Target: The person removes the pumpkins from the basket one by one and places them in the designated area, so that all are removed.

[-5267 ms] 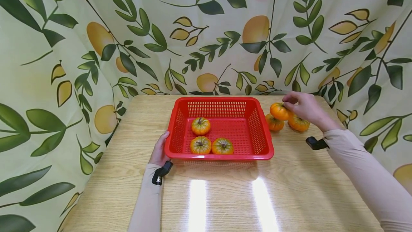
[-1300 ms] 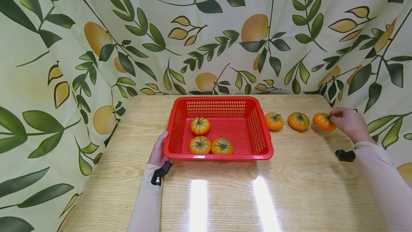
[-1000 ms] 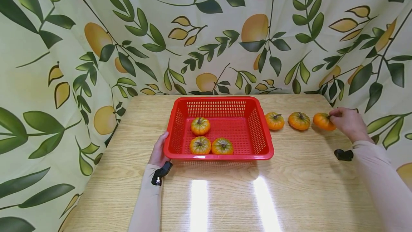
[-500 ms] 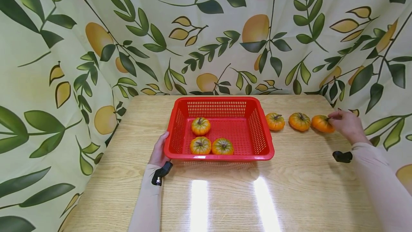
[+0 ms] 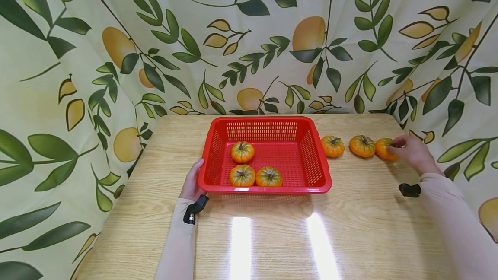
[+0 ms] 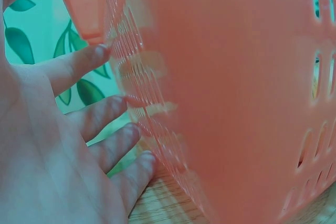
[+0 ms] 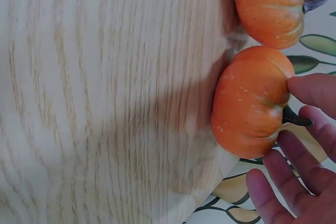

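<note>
A red plastic basket (image 5: 264, 190) with slotted walls stands on the table, three small orange pumpkins inside, one of them (image 5: 242, 152) farther back. My left hand (image 5: 192, 182) rests at its left side; in the left wrist view the fingers (image 6: 126, 140) are spread and nearly straight against the basket wall (image 6: 236, 98). Right of the basket, three more pumpkins form a row. At the rightmost pumpkin (image 7: 249, 103) is my right hand (image 5: 414, 154), thumb and fingertips touching it on either side of its dark stem (image 7: 296, 118), not pinching the stem.
The row's other pumpkins are the middle one (image 5: 362, 146) and the one beside the basket (image 5: 332, 146). A leaf-and-fruit patterned cloth (image 5: 264, 33) hangs behind the wooden table (image 5: 280, 237) and at both sides.
Earlier my right hand held a pumpkin above the other two. It set it down at the row's right end, then shifted it left beside the middle pumpkin. My left hand stayed put.
</note>
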Motion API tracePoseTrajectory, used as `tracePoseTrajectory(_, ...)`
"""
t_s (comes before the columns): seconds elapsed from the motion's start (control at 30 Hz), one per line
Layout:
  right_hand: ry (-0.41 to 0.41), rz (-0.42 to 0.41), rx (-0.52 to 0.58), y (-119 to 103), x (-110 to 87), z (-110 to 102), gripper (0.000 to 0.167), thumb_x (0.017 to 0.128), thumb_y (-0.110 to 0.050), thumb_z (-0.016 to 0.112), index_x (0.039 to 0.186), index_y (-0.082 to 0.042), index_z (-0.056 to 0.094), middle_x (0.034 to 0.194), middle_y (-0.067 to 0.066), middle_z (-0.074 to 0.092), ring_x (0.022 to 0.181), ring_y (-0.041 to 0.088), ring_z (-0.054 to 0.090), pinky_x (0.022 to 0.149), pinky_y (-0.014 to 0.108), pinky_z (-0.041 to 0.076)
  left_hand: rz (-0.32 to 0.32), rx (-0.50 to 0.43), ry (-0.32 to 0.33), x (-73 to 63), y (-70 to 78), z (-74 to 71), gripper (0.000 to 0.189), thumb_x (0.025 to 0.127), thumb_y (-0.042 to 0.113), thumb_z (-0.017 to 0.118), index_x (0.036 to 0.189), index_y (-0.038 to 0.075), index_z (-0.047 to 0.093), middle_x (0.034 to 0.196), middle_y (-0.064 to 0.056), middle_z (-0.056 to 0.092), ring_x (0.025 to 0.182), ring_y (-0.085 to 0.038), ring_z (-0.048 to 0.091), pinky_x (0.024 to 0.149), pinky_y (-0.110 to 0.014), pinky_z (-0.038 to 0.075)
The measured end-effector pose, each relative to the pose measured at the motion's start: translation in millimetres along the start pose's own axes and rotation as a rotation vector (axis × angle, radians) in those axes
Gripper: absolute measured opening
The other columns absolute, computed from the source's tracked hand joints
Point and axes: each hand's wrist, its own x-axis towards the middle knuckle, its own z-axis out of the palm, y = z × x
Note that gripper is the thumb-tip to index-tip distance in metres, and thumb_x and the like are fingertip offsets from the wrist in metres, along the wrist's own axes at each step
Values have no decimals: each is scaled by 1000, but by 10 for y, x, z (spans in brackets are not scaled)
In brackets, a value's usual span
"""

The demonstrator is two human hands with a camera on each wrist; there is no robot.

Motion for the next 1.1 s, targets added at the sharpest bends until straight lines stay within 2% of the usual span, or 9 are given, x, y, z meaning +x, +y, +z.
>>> tracePoseTrajectory(0.13,26,6,-5,-26,-9,8,52,101,-28,58,127,16,47,123,41,50,104,51,50,82,58,45,-2,1,16,-3,-8,-2,58,106,46,41,152,11,37,144,-10,56,122,-21,61,100,-35,55)
tracePoseTrajectory(0.3,46,48,-3,-28,-17,6,50,101,-27,55,128,15,47,126,41,49,106,53,49,82,59,45,9,-7,-20,3,-16,-6,55,107,45,40,150,11,38,137,-6,61,118,-19,63,99,-34,56)
tracePoseTrajectory(0.5,45,96,17,-17,-13,-2,53,103,-29,52,131,14,45,128,40,47,105,51,47,80,55,45,12,2,-44,11,-22,-13,57,108,44,36,152,10,33,135,-5,61,117,-18,63,99,-34,56)
tracePoseTrajectory(0.63,52,92,0,-7,-7,-13,53,102,-31,52,130,13,46,127,39,47,105,50,47,76,47,43,7,13,-29,14,-22,-17,57,108,44,36,153,9,34,138,-7,60,118,-19,64,99,-34,56)
tracePoseTrajectory(0.73,50,101,5,-7,-6,-17,53,101,-31,52,129,13,46,127,40,47,105,50,47,76,47,43,7,15,-26,12,-19,-15,57,108,44,36,153,9,33,140,-9,58,118,-20,64,99,-35,56)
tracePoseTrajectory(0.9,79,97,4,-18,4,0,51,101,-28,54,129,14,47,125,41,43,109,54,39,83,58,39,12,4,-38,10,-20,-17,58,108,43,35,154,7,31,136,-6,61,117,-19,64,99,-34,56)
tracePoseTrajectory(1.1,189,17,-57,-130,38,-36,47,99,-22,53,129,14,51,129,46,41,118,62,33,95,69,29,32,-12,-32,22,-21,-26,48,108,42,37,145,11,42,125,-1,66,113,-18,64,97,-34,56)
